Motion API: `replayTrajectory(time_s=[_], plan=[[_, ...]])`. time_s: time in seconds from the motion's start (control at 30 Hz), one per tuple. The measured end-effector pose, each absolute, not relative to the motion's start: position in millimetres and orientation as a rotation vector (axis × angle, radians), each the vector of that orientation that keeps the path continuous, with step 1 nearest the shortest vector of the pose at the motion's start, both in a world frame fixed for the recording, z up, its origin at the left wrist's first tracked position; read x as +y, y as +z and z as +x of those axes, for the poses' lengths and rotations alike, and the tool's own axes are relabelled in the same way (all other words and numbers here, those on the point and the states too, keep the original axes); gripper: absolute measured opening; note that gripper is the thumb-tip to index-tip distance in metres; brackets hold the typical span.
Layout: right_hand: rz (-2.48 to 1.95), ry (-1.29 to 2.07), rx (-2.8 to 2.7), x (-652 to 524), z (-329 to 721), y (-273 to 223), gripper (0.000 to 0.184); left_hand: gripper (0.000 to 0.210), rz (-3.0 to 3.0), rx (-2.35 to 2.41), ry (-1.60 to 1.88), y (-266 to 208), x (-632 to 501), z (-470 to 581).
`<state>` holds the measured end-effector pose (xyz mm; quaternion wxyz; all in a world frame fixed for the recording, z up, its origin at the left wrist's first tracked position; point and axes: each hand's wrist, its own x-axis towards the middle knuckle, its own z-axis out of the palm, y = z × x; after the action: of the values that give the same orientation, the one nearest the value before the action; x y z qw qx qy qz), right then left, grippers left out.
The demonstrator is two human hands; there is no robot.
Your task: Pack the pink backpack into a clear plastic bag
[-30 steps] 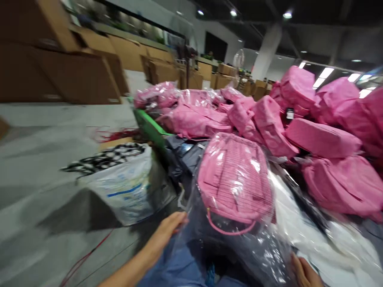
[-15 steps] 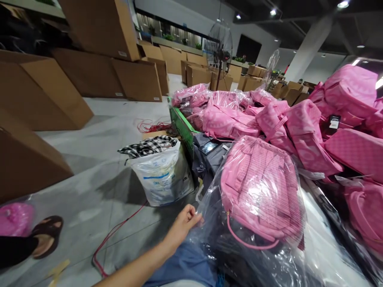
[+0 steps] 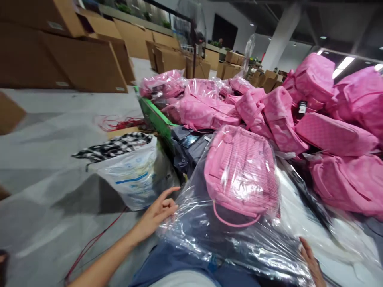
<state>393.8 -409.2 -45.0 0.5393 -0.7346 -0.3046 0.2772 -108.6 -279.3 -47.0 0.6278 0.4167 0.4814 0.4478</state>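
A pink backpack [image 3: 242, 175] with a loop handle lies in a clear plastic bag [image 3: 206, 235] in front of me. The bag's loose end spreads toward my lap. My left hand [image 3: 160, 211] is at the bag's left edge, open, its index finger stretched out and the other fingers loosely bent near the film. My right hand [image 3: 311, 259] shows only in part at the bag's lower right edge. Its fingers lie fairly straight along the film and look open; the thumb is hidden.
Many pink backpacks [image 3: 206, 111] are heaped behind and to the right, beside a green panel [image 3: 155, 113]. On the left floor stands a white sack [image 3: 134, 179] with checked cloth [image 3: 119, 145] on top. Red cord [image 3: 95, 239] crosses the floor; cardboard boxes [image 3: 83, 59] stand beyond.
The view has shifted right and down. My left hand has gone from a pinch at the bag's edge to a stretched index finger. My right hand has come into view at the bag's right edge.
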Motion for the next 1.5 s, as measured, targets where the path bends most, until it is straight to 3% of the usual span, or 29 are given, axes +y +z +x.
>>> replayTrajectory(time_s=[0.17, 0.3, 0.37, 0.5, 0.6, 0.8, 1.03, 1.13, 1.2, 1.27, 1.37, 1.5], plan=[[-1.617, 0.676, -0.502, -420, 392, -58, 0.050, 0.031, 0.439, 1.120, 1.118, -52, -287, -104], [-1.433, 0.779, -0.286, -428, 385, -56, 0.066, 0.051, 0.297, 1.108, 1.143, -46, -291, -103], [-1.463, 0.815, -0.281, -428, 378, -47, 0.060, 0.061, 0.472, 1.103, 1.085, -43, -292, -106], [-1.714, 0.552, -0.657, -422, 369, -29, 0.055, 0.049, 1.051, 1.246, 1.114, -44, -286, -107], [-1.648, 0.314, -0.735, -410, 367, -27, 0.056, 0.066, 1.235, 1.361, 1.213, -48, -279, -101], [-1.622, 0.248, -0.648, -372, 351, -32, 0.064, 0.070, 1.042, 1.395, 1.417, -52, -270, -90], [-1.712, 0.364, -0.567, -349, 338, -25, 0.074, 0.080, 1.141, 1.643, 1.237, -63, -246, -82], [-1.648, 0.372, -0.557, -351, 336, -27, 0.071, 0.061, 1.646, 1.787, 1.474, -47, -251, -56], [-1.606, 0.366, -0.575, -352, 336, -27, 0.068, 0.044, 2.217, 1.563, 1.495, -30, -260, -30], [-1.575, 0.367, -0.572, -353, 336, -28, 0.066, 0.042, 2.606, 1.260, 1.361, -14, -267, -4], [-1.541, 0.386, -0.548, -353, 336, -27, 0.066, 0.047, 2.742, 1.157, 1.226, -1, -272, 19], [-1.507, 0.387, -0.547, -352, 334, -28, 0.066, 0.035, 2.671, 1.099, 1.175, 0, -271, 19]])
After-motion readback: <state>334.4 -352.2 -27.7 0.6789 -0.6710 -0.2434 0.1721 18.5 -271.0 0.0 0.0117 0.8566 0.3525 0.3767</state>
